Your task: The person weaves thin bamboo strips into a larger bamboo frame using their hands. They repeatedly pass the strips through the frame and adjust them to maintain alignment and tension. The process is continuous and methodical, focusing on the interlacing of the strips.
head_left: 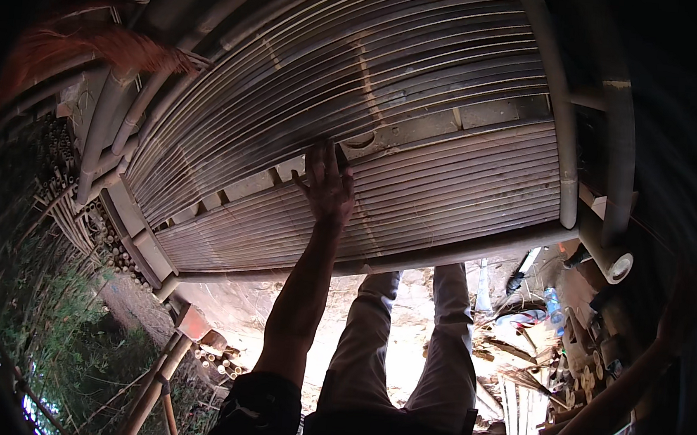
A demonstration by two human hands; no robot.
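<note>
My left hand (331,189) reaches forward to the middle of a large bamboo slat panel (452,173), at the long gap between its two sets of slats. Its outermost finger sticks out to the left. The other fingers bend over the gap beside a small dark piece (341,159), which seems pinched there; what it is I cannot make out. Just beyond the hand, a curved rim (361,141) shows in the gap. Far out to the right, my right hand (678,311) is raised in deep shadow, away from the panel; its fingers are too dark to read.
Thick bamboo poles (565,154) frame the panel. Reddish fibre strands (106,45) hang at the far left, above stacked bamboo lengths (118,247). A pole stand with a reddish block (194,322) stands at lower left. Cut bamboo and scraps (592,375) lie at right.
</note>
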